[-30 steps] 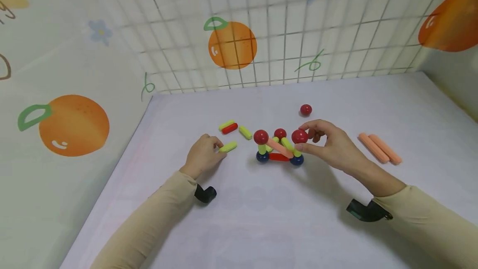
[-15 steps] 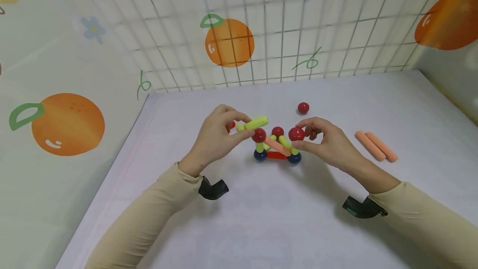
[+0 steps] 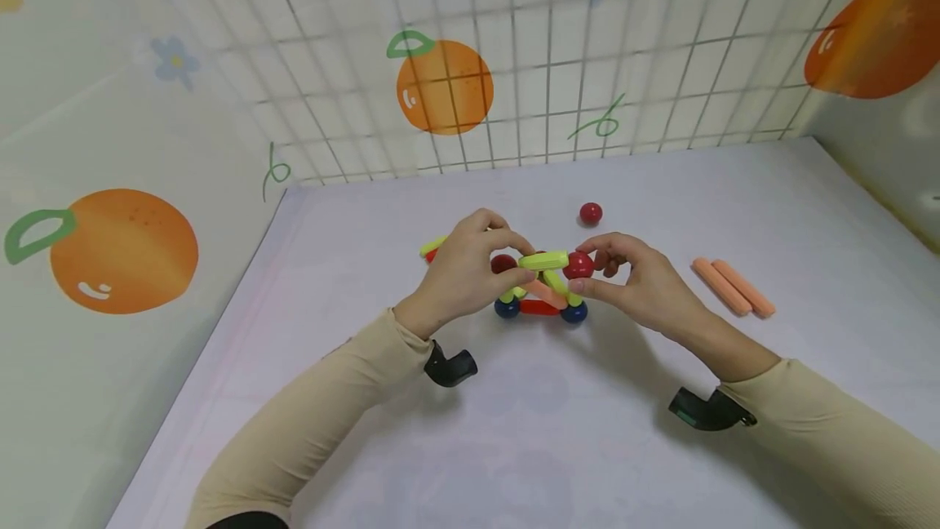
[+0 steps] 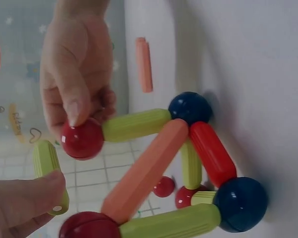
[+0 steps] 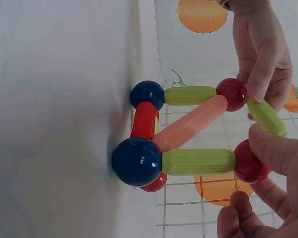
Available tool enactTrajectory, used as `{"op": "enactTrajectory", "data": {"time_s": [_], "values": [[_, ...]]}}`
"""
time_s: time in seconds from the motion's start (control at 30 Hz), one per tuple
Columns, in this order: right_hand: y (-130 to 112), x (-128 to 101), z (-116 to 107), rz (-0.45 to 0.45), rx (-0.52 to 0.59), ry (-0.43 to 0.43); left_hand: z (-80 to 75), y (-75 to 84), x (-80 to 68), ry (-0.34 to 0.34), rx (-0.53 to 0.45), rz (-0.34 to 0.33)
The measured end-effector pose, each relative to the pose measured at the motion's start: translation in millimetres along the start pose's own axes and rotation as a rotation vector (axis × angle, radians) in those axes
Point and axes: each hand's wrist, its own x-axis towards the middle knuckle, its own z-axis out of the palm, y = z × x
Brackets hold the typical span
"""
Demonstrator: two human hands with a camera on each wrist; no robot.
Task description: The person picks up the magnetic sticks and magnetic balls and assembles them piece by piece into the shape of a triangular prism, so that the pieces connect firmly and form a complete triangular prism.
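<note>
In the head view, my left hand (image 3: 473,268) pinches a yellow-green stick (image 3: 543,260) above a small frame of sticks and balls. My right hand (image 3: 646,280) holds the red ball (image 3: 578,265) at the frame's upper right corner between thumb and fingers. The stick's free end is close to that ball; the left wrist view shows a small gap. Two dark blue balls (image 4: 240,204) form the lower corners, with a red stick (image 4: 213,153) between them. A salmon stick (image 4: 146,168) slants across. The other upper red ball (image 5: 232,94) is partly behind my left hand.
A loose red ball (image 3: 591,214) lies behind the frame. Two salmon sticks (image 3: 733,286) lie side by side to the right. Left of the frame, a yellow-green stick (image 3: 433,246) and a red one are partly hidden by my left hand. A patterned curtain (image 3: 514,64) stands behind.
My left hand has lifted the yellow-green stick off the table and brought it right, over the frame, close to the held red ball. My right hand keeps its hold there.
</note>
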Motion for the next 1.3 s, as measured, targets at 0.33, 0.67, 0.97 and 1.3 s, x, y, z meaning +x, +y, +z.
{"op": "enactTrajectory", "data": {"time_s": [0.33,0.67,0.97,1.3], "values": [[-0.5,-0.6,-0.6,-0.019,0.001,0.003,6.4,-5.9,1.0,-0.015,0.027,-0.026],[-0.3,-0.6,-1.0,-0.018,0.002,0.004,9.2,-6.5,0.9,-0.039,0.033,-0.034],[-2.1,-0.3,-2.2,-0.014,0.004,-0.002,6.7,-4.8,1.3,-0.051,0.058,-0.032],[-3.1,-1.7,-5.2,-0.013,0.002,-0.009,4.1,-0.7,0.5,-0.082,0.095,-0.035]]}}
